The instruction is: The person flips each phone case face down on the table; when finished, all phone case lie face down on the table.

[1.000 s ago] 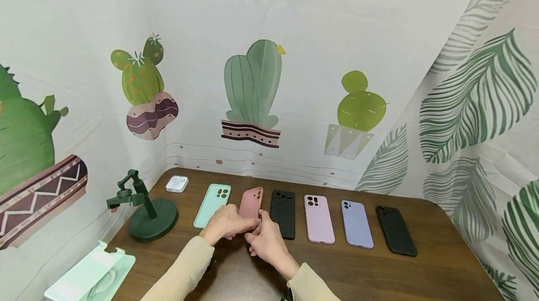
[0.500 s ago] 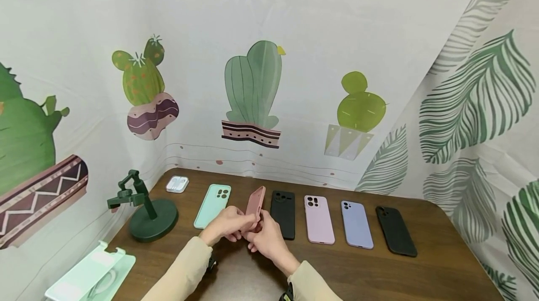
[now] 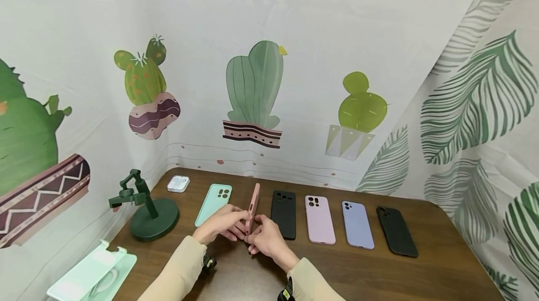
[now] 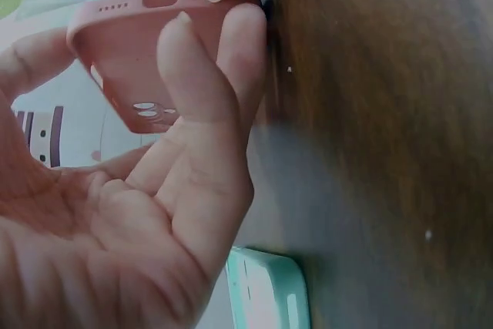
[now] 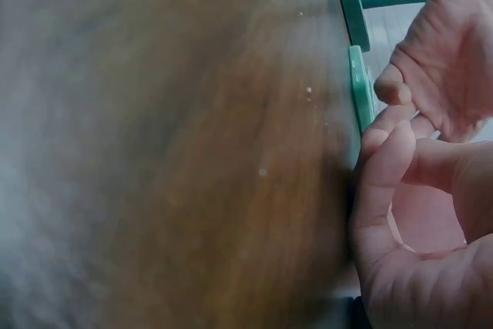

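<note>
A pink phone case (image 3: 255,200) stands on edge above the table, its narrow side toward the head camera. My left hand (image 3: 223,223) holds its left side, thumb on one edge and fingers around the back. At the lower end, the fingertips of my right hand (image 3: 268,240) pinch the case. The left wrist view shows the hollow inside of the pink phone case (image 4: 123,59), with the charging-port slot at the near end and camera holes at the far end. In the right wrist view, most of the case lies behind the right hand (image 5: 416,267).
Left of the hands lies a mint phone case (image 3: 212,203). Rightward come a black case (image 3: 283,214), a pink-lilac case (image 3: 319,220), a lavender case (image 3: 357,224) and another black case (image 3: 396,231). A green stand (image 3: 154,220), small clear box (image 3: 178,183) and mint holder (image 3: 90,273) are leftward.
The pink phone case has turned from showing its broad face to showing its narrow edge. Both hands have kept hold of it and shifted only slightly.
</note>
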